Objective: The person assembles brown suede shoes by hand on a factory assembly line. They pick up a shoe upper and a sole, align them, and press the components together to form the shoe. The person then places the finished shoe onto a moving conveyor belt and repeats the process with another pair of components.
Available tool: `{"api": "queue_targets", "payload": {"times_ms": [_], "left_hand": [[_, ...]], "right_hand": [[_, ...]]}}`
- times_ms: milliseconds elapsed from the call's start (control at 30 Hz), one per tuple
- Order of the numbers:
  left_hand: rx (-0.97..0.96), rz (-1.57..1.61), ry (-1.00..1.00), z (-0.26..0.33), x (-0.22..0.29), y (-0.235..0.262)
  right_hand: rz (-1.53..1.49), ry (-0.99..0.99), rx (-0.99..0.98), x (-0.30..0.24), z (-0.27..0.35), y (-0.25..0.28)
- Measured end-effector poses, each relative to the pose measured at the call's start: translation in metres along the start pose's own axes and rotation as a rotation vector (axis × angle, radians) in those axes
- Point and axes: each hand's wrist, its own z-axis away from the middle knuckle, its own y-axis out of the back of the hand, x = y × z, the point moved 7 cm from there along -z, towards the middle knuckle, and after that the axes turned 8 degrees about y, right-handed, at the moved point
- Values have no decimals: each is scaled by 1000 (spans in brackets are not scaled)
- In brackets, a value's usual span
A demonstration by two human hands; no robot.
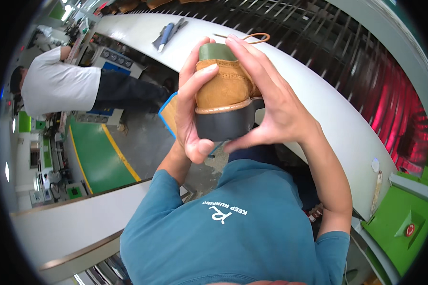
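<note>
Held up before my chest is a shoe (221, 92) with its heel end toward me. It has a tan suede-like upper, a thick black sole and heel (225, 122), and a green shoe last (217, 52) filling its opening. A glossy pale line runs where upper meets sole. My left hand (191, 102) grips the left side, thumb under the heel. On the right side my right hand (276, 95) is closed around it, fingers at the top and thumb beneath. A thin brown lace (259, 37) loops out beyond my right fingertips. The toe is hidden.
A long white bench top (328, 99) runs along a roller conveyor (299, 33), with a blue-handled tool (166, 34) on it. A green machine with a red button (410, 230) stands at lower right. At left, another person (64, 83) faces machinery beside a green floor lane (97, 152).
</note>
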Motion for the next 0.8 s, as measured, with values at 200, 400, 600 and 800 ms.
{"api": "queue_targets", "payload": {"times_ms": [200, 400, 600, 800], "left_hand": [[-115, -279, 178, -5, 26, 31], [-197, -276, 153, -16, 34, 10], [-218, -173, 37, -22, 31, -9], [-308, 37, 138, -27, 29, -27]], "right_hand": [[95, 19, 31, 23, -12, -41], [171, -62, 27, 9, 9, -20], [725, -522, 152, -23, 136, 138], [1406, -957, -30, -97, 380, 248]]}}
